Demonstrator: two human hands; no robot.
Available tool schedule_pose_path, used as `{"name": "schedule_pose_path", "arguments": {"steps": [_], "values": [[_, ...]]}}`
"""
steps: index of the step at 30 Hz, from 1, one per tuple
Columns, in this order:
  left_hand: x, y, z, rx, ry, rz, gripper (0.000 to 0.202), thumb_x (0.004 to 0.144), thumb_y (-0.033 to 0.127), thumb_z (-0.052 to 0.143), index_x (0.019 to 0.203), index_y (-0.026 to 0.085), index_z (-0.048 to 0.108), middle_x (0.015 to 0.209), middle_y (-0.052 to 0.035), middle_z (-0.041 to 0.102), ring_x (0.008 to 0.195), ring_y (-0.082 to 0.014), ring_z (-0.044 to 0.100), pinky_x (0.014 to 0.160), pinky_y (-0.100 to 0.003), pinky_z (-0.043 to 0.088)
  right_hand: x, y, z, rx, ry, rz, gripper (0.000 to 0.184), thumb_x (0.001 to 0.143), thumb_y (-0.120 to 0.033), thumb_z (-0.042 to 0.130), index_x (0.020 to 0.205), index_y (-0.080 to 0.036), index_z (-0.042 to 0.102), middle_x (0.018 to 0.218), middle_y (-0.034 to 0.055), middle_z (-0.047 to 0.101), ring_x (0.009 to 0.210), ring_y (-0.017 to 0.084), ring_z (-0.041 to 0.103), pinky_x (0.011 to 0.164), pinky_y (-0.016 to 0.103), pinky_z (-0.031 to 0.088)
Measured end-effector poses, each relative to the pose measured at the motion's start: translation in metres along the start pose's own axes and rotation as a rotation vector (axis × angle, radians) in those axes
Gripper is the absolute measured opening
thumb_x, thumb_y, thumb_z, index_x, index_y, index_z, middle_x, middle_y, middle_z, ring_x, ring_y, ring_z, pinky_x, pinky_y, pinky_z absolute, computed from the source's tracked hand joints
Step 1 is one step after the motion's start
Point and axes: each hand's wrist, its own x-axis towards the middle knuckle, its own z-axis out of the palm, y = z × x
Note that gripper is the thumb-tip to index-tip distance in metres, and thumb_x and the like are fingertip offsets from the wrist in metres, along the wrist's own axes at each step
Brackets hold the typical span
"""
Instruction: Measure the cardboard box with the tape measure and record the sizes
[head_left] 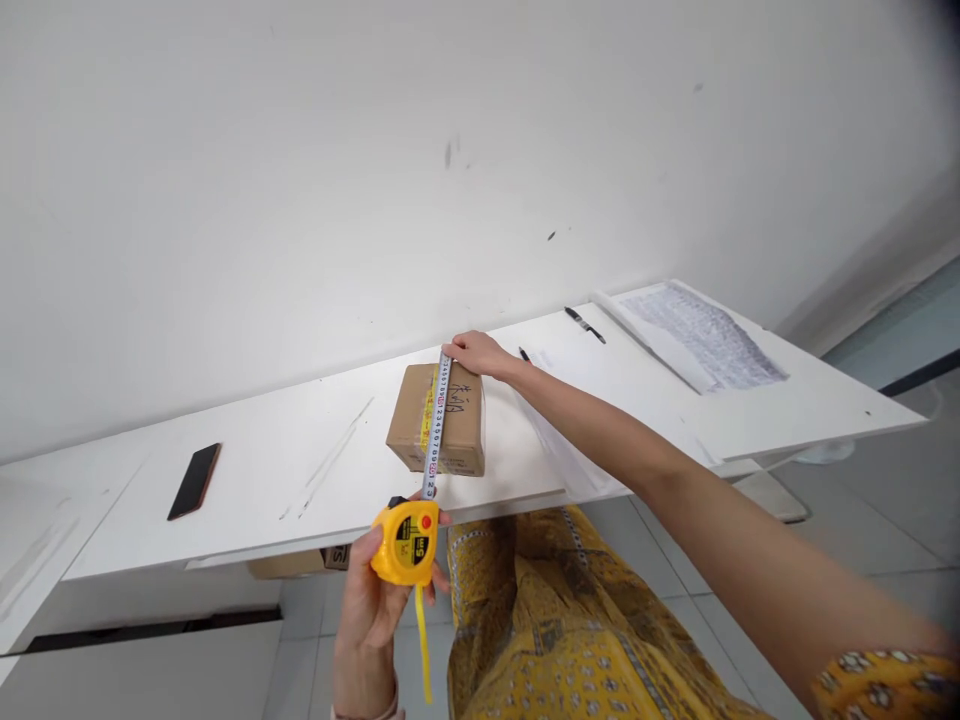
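A small brown cardboard box [407, 405] with yellow tape and dark handwriting sits on the white table. My left hand [375, 595] is wrapped round a yellow tape measure [405, 540] in front of the table's near edge. Its metal blade [436, 430] is drawn out across the top of the box, and a yellow wrist strap [423, 645] dangles below the case. At the far edge of the box, my right hand [478, 353] pinches the blade's end, fingers closed; the tip itself is hidden.
On the white table [277, 430], a dark phone [193, 480] lies at the left. To the right are a black pen [584, 325], another dark pen tip [524, 354] and papers covered in writing [705, 330]. A wall [375, 180] rises behind. Below the table is another cardboard box [289, 564].
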Motion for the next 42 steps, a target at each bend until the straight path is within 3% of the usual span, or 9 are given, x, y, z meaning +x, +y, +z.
{"name": "schedule_pose_path", "arguments": {"steps": [5, 7, 15, 22, 27, 30, 34, 38, 42], "values": [[-0.002, -0.009, -0.003, -0.048, -0.004, -0.021, 0.043, 0.085, 0.047, 0.063, 0.114, 0.016, 0.069, 0.107, -0.0147, 0.072, 0.055, -0.0218, 0.071, 0.041, -0.026, 0.054, -0.01, 0.011, 0.007, 0.185, -0.02, -0.062, 0.016, 0.083, -0.032, 0.057, 0.079, -0.018, 0.065, 0.091, 0.0061, 0.07, 0.079, 0.018, 0.058, 0.068, 0.029, 0.04], [-0.003, -0.012, -0.003, -0.057, -0.014, -0.015, 0.044, 0.085, 0.047, 0.064, 0.116, 0.016, 0.069, 0.108, -0.0142, 0.073, 0.056, -0.0228, 0.072, 0.041, -0.026, 0.054, -0.011, 0.015, 0.009, 0.327, -0.059, -0.122, 0.019, 0.083, -0.031, 0.056, 0.088, -0.017, 0.068, 0.097, 0.0058, 0.071, 0.084, 0.017, 0.06, 0.072, 0.028, 0.042], [-0.006, -0.016, 0.0, -0.052, -0.01, 0.02, 0.041, 0.084, 0.045, 0.065, 0.115, 0.018, 0.07, 0.109, -0.0129, 0.073, 0.056, -0.0226, 0.072, 0.04, -0.025, 0.053, -0.013, 0.018, 0.015, 0.479, -0.062, -0.051, 0.022, 0.076, -0.037, 0.06, 0.072, -0.016, 0.067, 0.076, 0.002, 0.067, 0.071, 0.015, 0.056, 0.067, 0.029, 0.041], [-0.002, -0.017, 0.0, -0.028, -0.024, 0.025, 0.043, 0.083, 0.046, 0.065, 0.116, 0.019, 0.067, 0.108, -0.0133, 0.071, 0.055, -0.0214, 0.07, 0.037, -0.021, 0.047, -0.007, 0.025, 0.02, 0.469, -0.058, -0.075, 0.022, 0.078, -0.037, 0.057, 0.073, -0.017, 0.064, 0.078, 0.0018, 0.065, 0.072, 0.015, 0.055, 0.067, 0.029, 0.041], [-0.009, -0.009, -0.007, 0.053, -0.06, 0.062, 0.051, 0.078, 0.046, 0.068, 0.12, 0.018, 0.065, 0.105, -0.013, 0.069, 0.043, -0.0097, 0.059, 0.034, -0.016, 0.037, -0.023, 0.012, -0.002, 0.336, 0.026, -0.155, 0.026, 0.088, -0.038, 0.05, 0.07, -0.02, 0.053, 0.077, 0.0004, 0.059, 0.072, 0.015, 0.05, 0.066, 0.029, 0.037], [-0.02, 0.009, -0.02, 0.141, -0.119, 0.058, 0.065, 0.071, 0.047, 0.072, 0.127, 0.015, 0.062, 0.107, -0.0145, 0.069, 0.044, -0.0066, 0.054, 0.039, -0.017, 0.04, -0.057, 0.001, -0.034, 0.321, 0.147, -0.318, 0.029, 0.093, -0.042, 0.046, 0.074, -0.021, 0.05, 0.077, -0.0005, 0.056, 0.071, 0.014, 0.047, 0.066, 0.029, 0.036], [-0.014, 0.057, -0.044, 0.352, -0.116, 0.083, 0.083, 0.068, 0.049, 0.074, 0.14, 0.014, 0.05, 0.104, -0.0153, 0.07, 0.06, -0.0146, 0.062, 0.048, -0.021, 0.048, -0.123, 0.001, -0.054, 0.292, 0.211, -0.481, 0.025, 0.092, -0.04, 0.053, 0.075, -0.022, 0.049, 0.071, -0.0016, 0.052, 0.066, 0.013, 0.046, 0.064, 0.028, 0.038], [0.028, 0.112, -0.065, 0.59, -0.228, 0.151, 0.085, 0.062, 0.051, 0.077, 0.133, 0.008, 0.056, 0.095, -0.0129, 0.072, 0.054, -0.0132, 0.056, 0.042, -0.021, 0.043, -0.177, 0.02, -0.026, 0.275, 0.216, -0.485, 0.018, 0.092, -0.04, 0.055, 0.088, -0.024, 0.051, 0.079, 0.0007, 0.061, 0.068, 0.015, 0.055, 0.062, 0.028, 0.043], [0.085, 0.147, -0.068, 0.811, -0.296, 0.135, 0.058, 0.069, 0.043, 0.071, 0.112, 0.005, 0.066, 0.093, -0.0175, 0.073, 0.064, -0.0192, 0.062, 0.046, -0.023, 0.042, -0.199, 0.04, 0.014, 0.211, 0.323, -0.346, 0.017, 0.093, -0.041, 0.054, 0.094, -0.025, 0.048, 0.101, 0.0058, 0.071, 0.073, 0.017, 0.061, 0.065, 0.031, 0.047]]}}
